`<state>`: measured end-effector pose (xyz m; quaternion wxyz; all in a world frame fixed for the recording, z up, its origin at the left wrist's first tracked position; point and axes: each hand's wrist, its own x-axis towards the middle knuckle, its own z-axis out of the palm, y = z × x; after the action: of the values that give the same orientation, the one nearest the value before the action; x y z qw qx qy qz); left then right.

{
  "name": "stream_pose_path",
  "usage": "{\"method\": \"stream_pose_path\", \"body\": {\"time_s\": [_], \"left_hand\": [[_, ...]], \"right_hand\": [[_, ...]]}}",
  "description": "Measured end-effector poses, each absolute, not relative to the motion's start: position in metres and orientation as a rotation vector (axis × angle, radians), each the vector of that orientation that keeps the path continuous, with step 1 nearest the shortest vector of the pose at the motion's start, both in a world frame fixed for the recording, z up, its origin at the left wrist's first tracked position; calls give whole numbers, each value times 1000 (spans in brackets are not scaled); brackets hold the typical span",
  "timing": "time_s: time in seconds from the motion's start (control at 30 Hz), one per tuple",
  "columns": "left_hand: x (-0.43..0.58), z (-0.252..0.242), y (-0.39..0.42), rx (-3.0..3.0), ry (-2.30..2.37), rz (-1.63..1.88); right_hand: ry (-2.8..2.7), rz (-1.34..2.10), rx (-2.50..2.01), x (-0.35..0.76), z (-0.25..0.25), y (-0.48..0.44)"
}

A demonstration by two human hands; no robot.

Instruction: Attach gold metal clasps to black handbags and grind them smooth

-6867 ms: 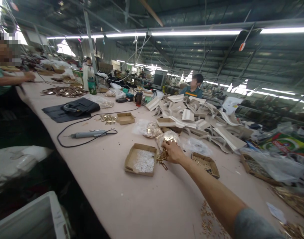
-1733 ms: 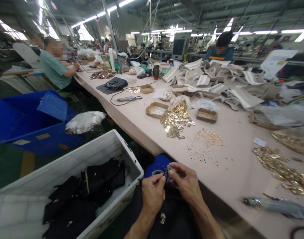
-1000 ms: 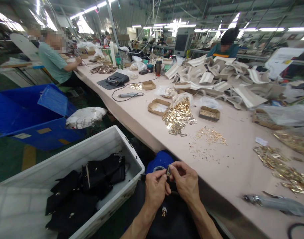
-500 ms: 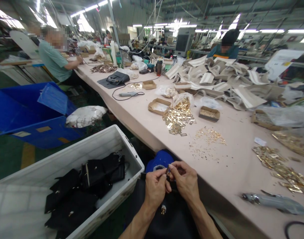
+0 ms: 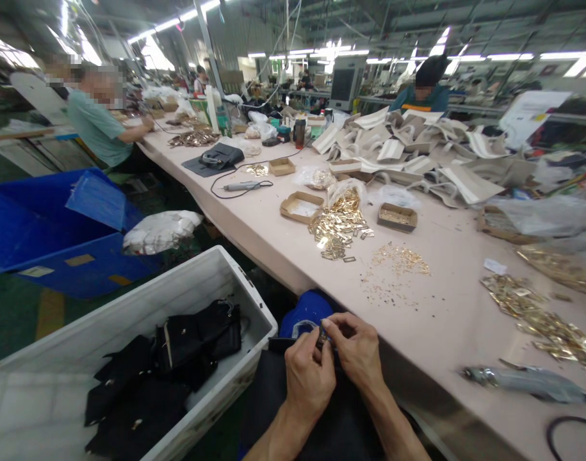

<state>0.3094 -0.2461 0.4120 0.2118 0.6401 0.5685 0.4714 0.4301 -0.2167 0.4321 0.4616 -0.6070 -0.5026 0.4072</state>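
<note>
Over the black leather bag piece (image 5: 348,416) on my lap, my two hands meet at the fingertips. Thumb and fingers of my right hand (image 5: 357,351) pinch a small metal fitting (image 5: 323,331), gold-coloured where it shows. My left hand (image 5: 309,368) is closed at the fitting's lower left side, its fingertips pressed against it. Fingers cover most of the fitting, so its exact kind cannot be made out. A blue cloth or bag (image 5: 308,308) lies just beyond the hands, beside the table edge.
A white crate (image 5: 216,262) with black bag pieces (image 5: 148,384) stands at left, a blue bin (image 5: 81,256) behind it. The table (image 5: 316,272) bears gold fittings (image 5: 338,227), tiny gold parts (image 5: 401,259), cardboard trays (image 5: 302,206) and a power screwdriver (image 5: 528,382). Two co-workers sit farther off.
My left hand has turned and moved slightly right, closing in on the fitting and now covering the gold piece on the black leather. The view has shifted a little.
</note>
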Motion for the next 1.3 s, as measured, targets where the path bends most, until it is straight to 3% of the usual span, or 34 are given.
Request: {"method": "stream_pose_path", "body": {"time_s": [0.37, 0.63, 0.93, 1.3], "left_hand": [[318, 408, -248, 1890, 1658, 1395], [317, 409, -248, 1868, 1575, 1455], [297, 424, -253, 1605, 1229, 1199], [295, 422, -252, 1423, 1251, 1189]], "right_hand": [[-1310, 988, -1377, 434, 432, -218], [-1216, 1399, -1236, 456, 428, -207], [-1131, 1448, -1194, 457, 426, -210], [-1126, 1416, -1234, 451, 428, -212]]}}
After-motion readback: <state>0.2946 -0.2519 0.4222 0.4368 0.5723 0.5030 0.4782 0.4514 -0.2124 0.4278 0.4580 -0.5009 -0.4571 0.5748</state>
